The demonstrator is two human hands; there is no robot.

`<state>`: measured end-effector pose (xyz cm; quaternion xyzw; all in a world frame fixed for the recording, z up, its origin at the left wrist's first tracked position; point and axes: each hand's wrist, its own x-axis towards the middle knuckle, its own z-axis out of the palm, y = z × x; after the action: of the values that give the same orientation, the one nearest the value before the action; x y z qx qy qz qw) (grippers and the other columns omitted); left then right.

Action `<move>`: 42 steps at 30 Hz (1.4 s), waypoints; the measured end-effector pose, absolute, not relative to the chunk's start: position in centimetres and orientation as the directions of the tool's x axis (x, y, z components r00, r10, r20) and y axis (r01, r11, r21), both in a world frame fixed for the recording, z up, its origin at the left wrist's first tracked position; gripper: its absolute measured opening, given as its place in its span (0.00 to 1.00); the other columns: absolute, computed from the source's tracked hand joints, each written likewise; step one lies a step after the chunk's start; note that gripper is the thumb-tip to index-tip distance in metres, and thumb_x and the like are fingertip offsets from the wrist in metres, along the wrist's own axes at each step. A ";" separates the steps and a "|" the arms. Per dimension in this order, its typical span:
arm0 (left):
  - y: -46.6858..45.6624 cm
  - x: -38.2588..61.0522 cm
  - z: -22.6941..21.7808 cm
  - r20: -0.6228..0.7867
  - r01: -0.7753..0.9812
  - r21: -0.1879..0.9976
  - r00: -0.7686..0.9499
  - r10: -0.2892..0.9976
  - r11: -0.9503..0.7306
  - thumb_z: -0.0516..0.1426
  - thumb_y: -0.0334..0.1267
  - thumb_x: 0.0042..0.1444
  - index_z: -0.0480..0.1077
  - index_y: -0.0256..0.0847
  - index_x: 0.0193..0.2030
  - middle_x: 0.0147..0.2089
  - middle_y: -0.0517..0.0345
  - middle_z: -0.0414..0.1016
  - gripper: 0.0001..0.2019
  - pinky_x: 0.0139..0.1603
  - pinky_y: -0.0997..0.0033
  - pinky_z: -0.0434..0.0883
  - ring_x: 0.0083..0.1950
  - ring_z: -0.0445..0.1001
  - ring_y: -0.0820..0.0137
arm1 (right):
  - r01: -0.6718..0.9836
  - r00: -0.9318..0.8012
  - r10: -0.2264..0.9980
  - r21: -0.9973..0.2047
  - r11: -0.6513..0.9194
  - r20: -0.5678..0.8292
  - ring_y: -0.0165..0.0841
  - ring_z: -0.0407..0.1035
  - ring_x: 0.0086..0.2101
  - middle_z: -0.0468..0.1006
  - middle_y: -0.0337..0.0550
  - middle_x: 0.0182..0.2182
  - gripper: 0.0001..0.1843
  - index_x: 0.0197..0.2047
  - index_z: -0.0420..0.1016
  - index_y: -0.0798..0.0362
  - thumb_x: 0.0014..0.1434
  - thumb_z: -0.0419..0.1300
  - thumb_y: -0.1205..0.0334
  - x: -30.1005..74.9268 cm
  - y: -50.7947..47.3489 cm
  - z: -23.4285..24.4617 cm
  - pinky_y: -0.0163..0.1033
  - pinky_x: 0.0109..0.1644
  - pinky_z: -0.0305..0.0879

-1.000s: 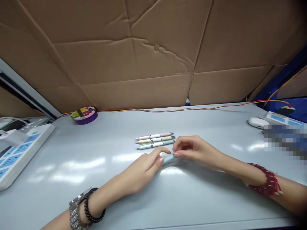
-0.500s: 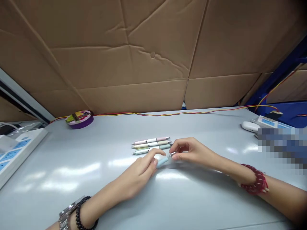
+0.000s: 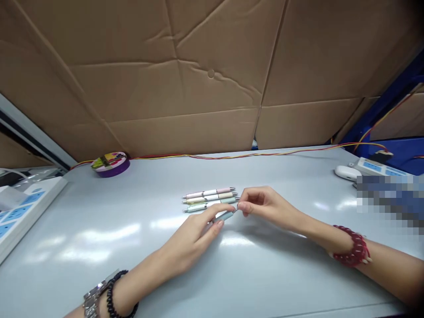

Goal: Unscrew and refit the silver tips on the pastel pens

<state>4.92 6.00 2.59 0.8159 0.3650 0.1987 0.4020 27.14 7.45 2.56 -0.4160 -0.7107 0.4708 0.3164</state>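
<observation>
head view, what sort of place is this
Probably a workbench, perhaps in a workshop or office: a smooth pale tabletop backed by brown cardboard, with a white multi-socket power strip at its left side.

1. Rear: creased brown cardboard panel [image 3: 149,97] behind a pale grey tabletop [image 3: 281,278].
2. Left: grey bar [image 3: 36,135], slanting in view.
3. Right: blue frame [image 3: 392,96], apparently metal.
4. Light: white reflections [image 3: 106,233] on the tabletop.
</observation>
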 end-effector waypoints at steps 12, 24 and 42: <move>6.4 4.3 2.2 0.014 0.474 0.796 0.608 0.794 -0.377 0.43 0.39 0.67 0.58 0.57 0.56 0.28 0.66 0.58 0.13 0.35 0.74 0.59 0.29 0.60 0.72 | 0.593 -0.464 0.872 -0.676 0.438 0.157 0.32 0.69 0.31 0.76 0.39 0.28 0.08 0.32 0.72 0.52 0.57 0.57 0.56 30.5 9.4 4.5 0.35 0.35 0.64; 6.9 4.2 1.6 0.026 0.506 0.769 0.587 0.809 -0.392 0.42 0.40 0.67 0.55 0.55 0.59 0.29 0.65 0.60 0.15 0.35 0.73 0.59 0.29 0.61 0.70 | 0.728 -0.598 0.799 -0.461 0.508 -0.063 0.33 0.70 0.31 0.77 0.40 0.34 0.12 0.43 0.74 0.48 0.55 0.55 0.66 30.7 9.3 3.7 0.36 0.33 0.62; 6.2 4.7 1.1 0.084 0.604 0.581 0.623 0.778 -0.546 0.43 0.42 0.66 0.56 0.47 0.54 0.32 0.64 0.68 0.12 0.31 0.74 0.64 0.27 0.67 0.71 | 0.401 -0.444 0.875 -0.830 0.388 0.194 0.33 0.70 0.32 0.77 0.40 0.33 0.09 0.38 0.74 0.51 0.59 0.56 0.56 27.0 6.7 2.4 0.37 0.37 0.66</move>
<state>4.73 6.16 1.14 0.8629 0.4002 0.1685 0.2585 26.98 6.69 2.39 -0.4157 -0.7674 0.3652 0.3241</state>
